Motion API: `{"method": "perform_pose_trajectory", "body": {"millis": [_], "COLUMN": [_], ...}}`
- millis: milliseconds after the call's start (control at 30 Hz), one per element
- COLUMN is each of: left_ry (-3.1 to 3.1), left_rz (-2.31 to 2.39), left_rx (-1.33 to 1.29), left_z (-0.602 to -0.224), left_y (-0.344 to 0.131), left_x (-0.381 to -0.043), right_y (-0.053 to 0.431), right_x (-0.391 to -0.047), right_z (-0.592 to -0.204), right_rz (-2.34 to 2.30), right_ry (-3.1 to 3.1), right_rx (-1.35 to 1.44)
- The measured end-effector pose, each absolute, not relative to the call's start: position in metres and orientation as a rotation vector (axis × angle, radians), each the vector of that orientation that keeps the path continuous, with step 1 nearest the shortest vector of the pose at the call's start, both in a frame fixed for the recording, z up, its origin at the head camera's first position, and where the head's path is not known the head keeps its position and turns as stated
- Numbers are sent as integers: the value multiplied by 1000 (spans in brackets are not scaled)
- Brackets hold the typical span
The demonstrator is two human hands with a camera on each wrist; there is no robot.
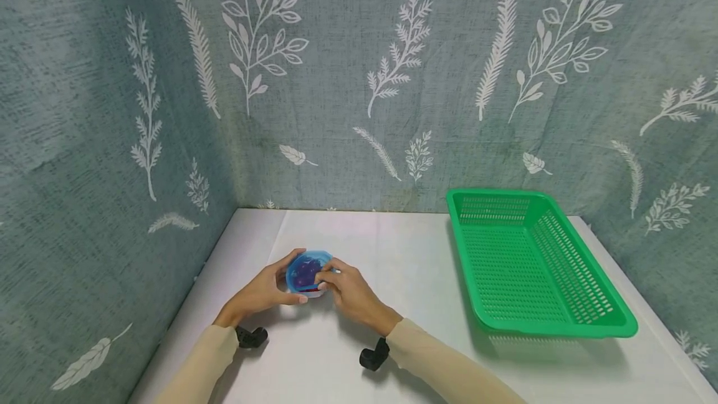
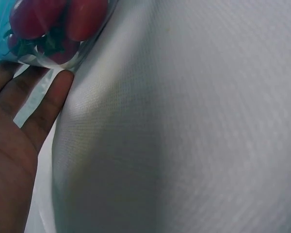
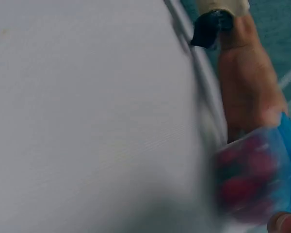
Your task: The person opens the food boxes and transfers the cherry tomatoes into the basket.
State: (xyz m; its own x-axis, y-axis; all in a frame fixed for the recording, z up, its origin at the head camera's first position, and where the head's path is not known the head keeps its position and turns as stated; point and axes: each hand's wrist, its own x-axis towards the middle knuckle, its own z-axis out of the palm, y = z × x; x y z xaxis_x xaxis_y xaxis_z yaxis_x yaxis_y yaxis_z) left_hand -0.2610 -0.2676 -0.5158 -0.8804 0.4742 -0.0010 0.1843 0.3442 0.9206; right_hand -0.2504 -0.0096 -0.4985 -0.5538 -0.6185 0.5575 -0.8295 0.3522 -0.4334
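Working the blue lid of the clear tub, we think: it sits just left of centre in the head view's lower half, red tomatoes inside, our left hand gripping its side between thumb and fingers, our right hand pinching the lid's right edge. Next move likely calls for keeping the tub steady and shifting that pinch along the rim; can't tell if the lid's going on or coming off. Right fingers hide that edge, right-wrist view is blurred, and left-wrist view crops the tub at upper left.
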Motion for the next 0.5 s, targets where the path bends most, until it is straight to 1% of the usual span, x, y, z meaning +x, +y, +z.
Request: {"method": "perform_pose_trajectory", "body": {"millis": [200, 500], "left_ry": [2335, 2269], "left_rz": [1536, 1567], "left_rx": [559, 629], "left_z": [-515, -514], "left_y": [-267, -268], "left_x": [-262, -261], "right_y": [-10, -1], "right_x": [-248, -243], "right_z": [-474, -488], "right_rz": [890, 791], "right_ry": [-2345, -2432], "right_rx": [1377, 1339]}}
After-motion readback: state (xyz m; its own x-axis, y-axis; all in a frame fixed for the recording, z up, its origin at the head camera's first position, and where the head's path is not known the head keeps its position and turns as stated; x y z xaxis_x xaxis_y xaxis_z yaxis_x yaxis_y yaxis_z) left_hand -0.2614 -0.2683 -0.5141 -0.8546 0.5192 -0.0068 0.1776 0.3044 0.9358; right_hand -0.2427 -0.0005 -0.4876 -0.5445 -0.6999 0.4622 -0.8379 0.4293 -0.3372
